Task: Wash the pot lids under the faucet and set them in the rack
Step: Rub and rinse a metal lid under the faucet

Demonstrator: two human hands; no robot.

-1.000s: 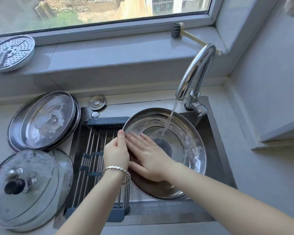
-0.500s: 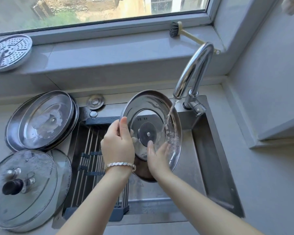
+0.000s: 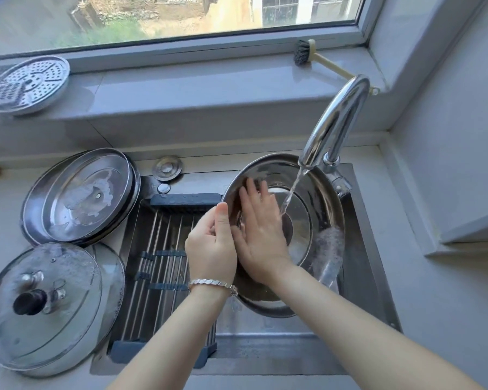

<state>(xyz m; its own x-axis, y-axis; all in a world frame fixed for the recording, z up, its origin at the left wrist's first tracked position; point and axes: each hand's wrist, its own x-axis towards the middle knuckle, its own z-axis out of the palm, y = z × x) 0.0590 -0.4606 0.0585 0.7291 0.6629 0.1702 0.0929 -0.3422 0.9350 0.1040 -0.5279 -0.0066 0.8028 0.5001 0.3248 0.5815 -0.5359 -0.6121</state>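
L hand (image 3: 210,243) fingers grip steel lid (image 3: 316,220) rim; R hand (image 3: 261,235) fingers flat, spread inside it.

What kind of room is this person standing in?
Most likely a home kitchen: a steel sink with a running faucet below a window, and pot lids stacked on the counter beside it.

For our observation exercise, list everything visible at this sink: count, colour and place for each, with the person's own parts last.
Round steel pot lid: one, silver, over sink under water stream.
Curved chrome faucet: one, silver, behind sink, running.
Steel-bar drying rack: one, silver and blue-grey, across sink's left.
Stacked steel lids: at least two, silver, counter left.
Glass lids: two, clear, black knob, near left.
Perforated steamer plate: one, silver, windowsill left.
Dish brush: one, dark bristles, windowsill.
Left hand: gripping lid's rim; bracelet.
Right hand: flat against lid.
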